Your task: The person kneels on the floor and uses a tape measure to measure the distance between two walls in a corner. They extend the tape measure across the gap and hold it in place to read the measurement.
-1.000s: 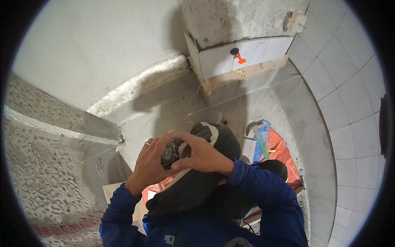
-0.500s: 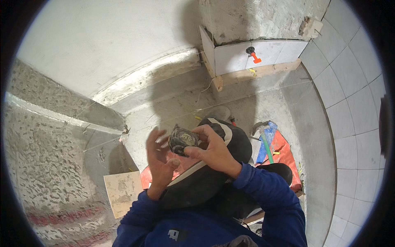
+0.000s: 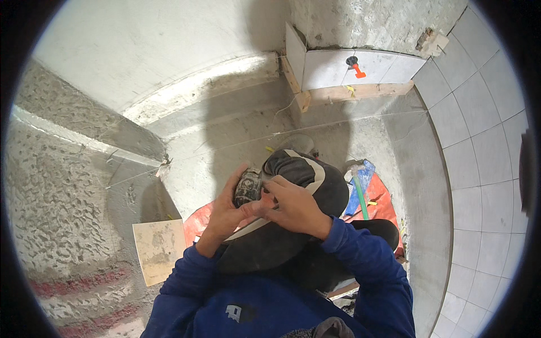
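Note:
A dusty black-and-grey tape measure (image 3: 248,187) with a rounded case sits in my left hand (image 3: 224,218), above my bent knee. The left fingers wrap around its far side and the thumb lies along its near side. My right hand (image 3: 300,209) is close against its right side, fingers bent and pressed together by the left thumb. What those right fingertips pinch, if anything, is hidden. Under both hands are my dark trousers (image 3: 256,250) with a pale stripe.
A string (image 3: 349,122) crosses ahead at low height. White tiles (image 3: 327,70) on a wooden batten (image 3: 360,94) carry an orange-handled clip (image 3: 358,70). A loose beige tile (image 3: 160,252) lies left. Right of my knee, a red sheet (image 3: 386,205) holds a green-handled tool (image 3: 360,198).
My left hand has closed around the tape measure, which has turned from its round face to its edge. The right hand has let go of the case's face and shifted to its right side.

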### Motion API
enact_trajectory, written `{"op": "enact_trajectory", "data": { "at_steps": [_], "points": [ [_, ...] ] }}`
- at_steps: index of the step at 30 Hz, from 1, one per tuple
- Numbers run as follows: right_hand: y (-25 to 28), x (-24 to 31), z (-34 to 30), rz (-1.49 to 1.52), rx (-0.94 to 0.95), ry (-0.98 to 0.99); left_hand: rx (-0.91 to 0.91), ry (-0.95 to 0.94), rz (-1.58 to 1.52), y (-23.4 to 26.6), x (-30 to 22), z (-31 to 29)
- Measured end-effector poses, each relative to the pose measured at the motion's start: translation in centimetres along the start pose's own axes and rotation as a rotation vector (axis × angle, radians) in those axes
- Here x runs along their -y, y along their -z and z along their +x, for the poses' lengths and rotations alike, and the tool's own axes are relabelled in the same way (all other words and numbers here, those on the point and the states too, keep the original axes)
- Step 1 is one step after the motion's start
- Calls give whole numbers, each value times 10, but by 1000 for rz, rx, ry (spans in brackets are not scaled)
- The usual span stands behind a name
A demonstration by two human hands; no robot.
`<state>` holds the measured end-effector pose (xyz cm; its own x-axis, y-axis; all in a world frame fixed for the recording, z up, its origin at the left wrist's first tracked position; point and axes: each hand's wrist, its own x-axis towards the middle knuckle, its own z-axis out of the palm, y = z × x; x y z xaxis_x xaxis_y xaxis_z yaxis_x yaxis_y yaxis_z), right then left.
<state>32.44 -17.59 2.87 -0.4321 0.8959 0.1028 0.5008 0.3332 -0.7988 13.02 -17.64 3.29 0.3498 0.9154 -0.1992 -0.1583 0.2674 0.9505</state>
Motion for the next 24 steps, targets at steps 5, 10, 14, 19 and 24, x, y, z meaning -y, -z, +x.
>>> {"op": "enact_trajectory", "data": {
  "at_steps": [5,10,14,19,24],
  "points": [
    [-5,6,-4,-66,-35,29,-28,44,146,-1,2,-2],
    [-7,12,-2,133,-122,-41,-111,12,-56,-25,4,-6],
    [-3,12,-1,168,-205,59,-94,-148,89,-35,9,0],
    [7,7,4,133,-177,122,-43,-148,0,-31,3,6],
    [24,7,6,27,-128,128,-19,-250,648,-11,-23,24]
  ]
}}
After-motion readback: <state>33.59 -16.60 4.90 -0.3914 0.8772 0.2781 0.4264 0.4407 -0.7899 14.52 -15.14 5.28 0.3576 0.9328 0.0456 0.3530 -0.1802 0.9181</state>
